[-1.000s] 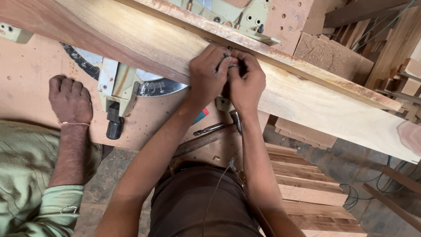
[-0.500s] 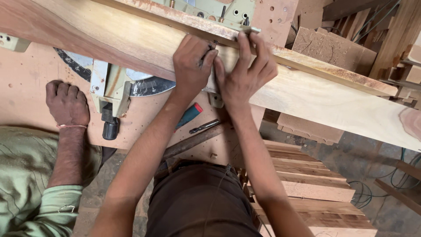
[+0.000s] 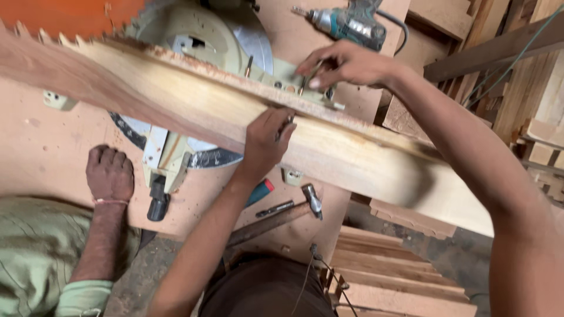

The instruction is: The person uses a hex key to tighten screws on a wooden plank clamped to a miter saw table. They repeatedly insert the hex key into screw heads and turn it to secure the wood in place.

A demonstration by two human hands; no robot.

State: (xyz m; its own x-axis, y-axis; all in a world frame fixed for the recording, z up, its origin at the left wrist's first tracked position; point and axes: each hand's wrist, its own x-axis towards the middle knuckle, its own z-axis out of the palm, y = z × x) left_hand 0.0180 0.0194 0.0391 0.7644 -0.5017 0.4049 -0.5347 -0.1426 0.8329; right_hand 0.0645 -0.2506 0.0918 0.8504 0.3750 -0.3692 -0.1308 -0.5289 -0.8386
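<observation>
A long wooden plank (image 3: pixel 364 161) lies slantwise across the green mitre saw (image 3: pixel 176 158) on the bench. My left hand (image 3: pixel 267 141) presses on the plank's face, its fingers curled at the upper edge around something small and dark that I cannot make out. My right hand (image 3: pixel 346 64) reaches over the plank to the saw's fence and pinches a thin pencil-like stick (image 3: pixel 304 85) against it. Another person's hand (image 3: pixel 108 173) rests flat on the bench at the left, beside the saw's handle.
The toothed saw blade (image 3: pixel 194 29) stands behind the plank. A teal power drill (image 3: pixel 352 26) lies at the back. A hammer (image 3: pixel 311 199), a bit (image 3: pixel 275 208) and a blue and red tool (image 3: pixel 258 192) lie on the bench. Stacked boards (image 3: pixel 399 270) are at the lower right.
My hands have parted: the right one has moved up and over the plank to the saw fence, the left stays on the plank. The view has tilted toward the saw.
</observation>
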